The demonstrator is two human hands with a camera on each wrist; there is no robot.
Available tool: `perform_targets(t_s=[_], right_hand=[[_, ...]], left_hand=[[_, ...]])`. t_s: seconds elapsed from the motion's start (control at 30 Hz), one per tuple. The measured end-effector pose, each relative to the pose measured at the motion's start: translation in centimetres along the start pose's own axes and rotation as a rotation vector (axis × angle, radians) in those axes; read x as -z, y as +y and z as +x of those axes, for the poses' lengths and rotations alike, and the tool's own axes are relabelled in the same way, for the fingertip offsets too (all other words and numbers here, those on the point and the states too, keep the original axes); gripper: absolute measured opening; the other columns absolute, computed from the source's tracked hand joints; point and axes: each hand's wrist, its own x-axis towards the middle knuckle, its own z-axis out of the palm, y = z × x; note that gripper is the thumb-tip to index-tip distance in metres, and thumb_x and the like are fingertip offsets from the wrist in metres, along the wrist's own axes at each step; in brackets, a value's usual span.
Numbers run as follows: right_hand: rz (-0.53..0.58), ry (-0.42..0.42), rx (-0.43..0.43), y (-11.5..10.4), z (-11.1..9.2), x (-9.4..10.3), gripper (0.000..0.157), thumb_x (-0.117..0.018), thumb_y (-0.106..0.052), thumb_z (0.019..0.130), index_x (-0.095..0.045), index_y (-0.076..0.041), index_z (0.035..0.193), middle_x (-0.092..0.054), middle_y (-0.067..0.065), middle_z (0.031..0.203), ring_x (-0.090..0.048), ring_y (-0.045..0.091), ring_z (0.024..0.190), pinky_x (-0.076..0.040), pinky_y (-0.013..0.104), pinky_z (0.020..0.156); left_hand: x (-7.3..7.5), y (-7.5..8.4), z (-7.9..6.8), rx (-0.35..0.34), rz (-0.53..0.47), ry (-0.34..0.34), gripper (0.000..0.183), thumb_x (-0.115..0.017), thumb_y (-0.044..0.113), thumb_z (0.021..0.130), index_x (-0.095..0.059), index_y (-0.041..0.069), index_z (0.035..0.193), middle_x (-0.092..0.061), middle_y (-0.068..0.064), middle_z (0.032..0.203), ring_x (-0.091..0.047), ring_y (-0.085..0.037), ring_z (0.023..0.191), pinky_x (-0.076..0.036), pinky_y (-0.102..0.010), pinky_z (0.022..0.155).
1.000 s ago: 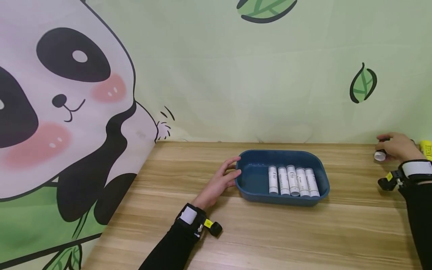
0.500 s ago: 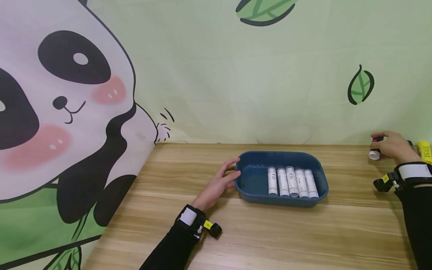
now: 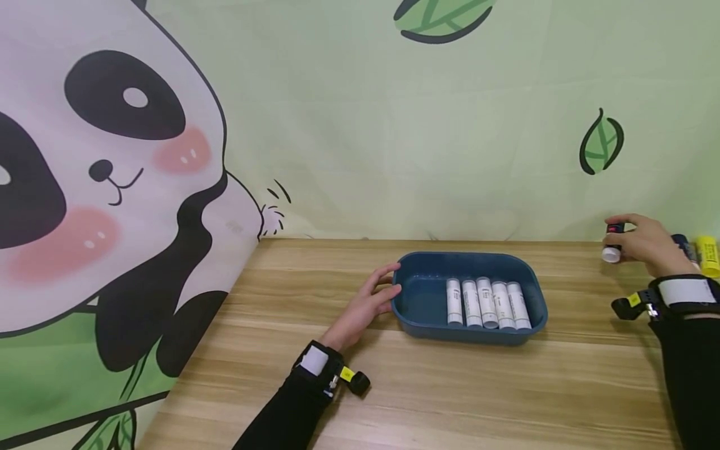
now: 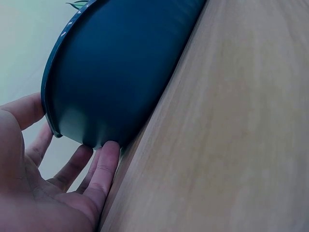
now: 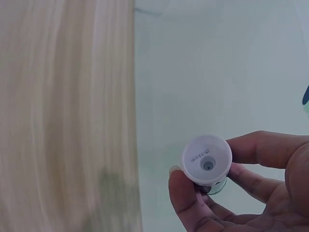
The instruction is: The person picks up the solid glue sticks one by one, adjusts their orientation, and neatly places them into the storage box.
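Note:
My left hand [image 3: 365, 303] rests its fingers against the left end of a dark blue tray [image 3: 405, 324]. In the left wrist view, the fingertips touch the tray's outer wall [image 4: 116, 67] and its rim. Several white tubes [image 3: 486, 303] lie side by side in the tray's right part. At the far right, my right hand [image 3: 647, 244] pinches a dark glue stick [image 3: 613, 240] with a white base between thumb and fingers. The right wrist view shows the round white end of that stick, with a hole and stamped marks, pointing at the camera.
Beside my right wrist, at the table's right back, are a yellow stick [image 3: 707, 255] and a dark one [image 3: 685, 247], partly hidden by the hand. A pale green cloth [image 3: 478, 156] with a panda print hangs behind the wooden table [image 3: 478, 394].
My right hand has moved left with the glue stick, uncovering more of the dark stick behind it. The left hand keeps its place at the tray.

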Motion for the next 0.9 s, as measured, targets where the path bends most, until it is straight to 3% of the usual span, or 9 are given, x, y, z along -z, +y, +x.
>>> perform_targets(t_s=[0.3, 0.63, 0.9], right_hand=[[0.052, 0.013, 0.038, -0.8, -1.0, -1.5, 0.060, -0.052, -0.015, 0.107, -0.027, 0.017, 0.151, -0.048, 0.041, 0.124, -0.062, 0.012, 0.078, -0.060, 0.032, 0.071], [0.075, -0.013, 0.062, -1.7, -1.6, -2.4, 0.061, -0.049, -0.016, 0.109, -0.024, 0.016, 0.154, -0.044, 0.042, 0.130, -0.060, 0.004, 0.078, -0.060, 0.029, 0.071], [0.043, -0.075, 0.074, -3.1, -2.0, -2.2, 0.064, -0.051, -0.021, 0.109, -0.023, 0.013, 0.156, -0.042, 0.042, 0.133, -0.061, 0.009, 0.082, -0.058, 0.026, 0.072]], left_hand=[[0.0, -0.2, -0.2, 0.023, 0.011, 0.012, 0.052, -0.061, 0.034, 0.107, -0.045, 0.031, 0.156, -0.035, -0.012, 0.156, -0.051, -0.029, 0.132, -0.048, -0.041, 0.107], [0.0, -0.1, 0.1, 0.000, -0.010, 0.003, 0.053, -0.059, 0.031, 0.108, -0.044, 0.026, 0.157, -0.034, -0.013, 0.155, -0.052, -0.029, 0.131, -0.050, -0.041, 0.106], [0.1, 0.1, 0.2, 0.017, -0.002, -0.009, 0.054, -0.060, 0.031, 0.107, -0.042, 0.028, 0.158, -0.032, -0.013, 0.157, -0.049, -0.031, 0.136, -0.047, -0.043, 0.109]])
